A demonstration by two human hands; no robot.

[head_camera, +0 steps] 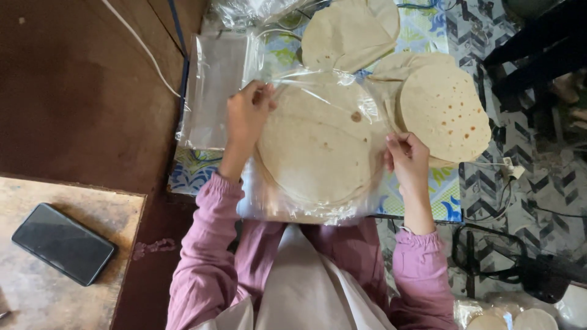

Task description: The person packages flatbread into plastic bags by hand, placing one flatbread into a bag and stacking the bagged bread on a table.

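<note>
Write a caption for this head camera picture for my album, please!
Two hands, left hand and right hand, hold a clear plastic bag around a stack of flatbreads.

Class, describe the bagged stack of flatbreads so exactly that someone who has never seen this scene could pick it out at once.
Start at the patterned cloth spread across the middle, with loose flatbreads lying on its far side. Nearest the person, between the left hand and the right hand, lies a round stack of flatbreads. It alone is wrapped in a clear plastic bag; its neighbours lie bare.
</note>
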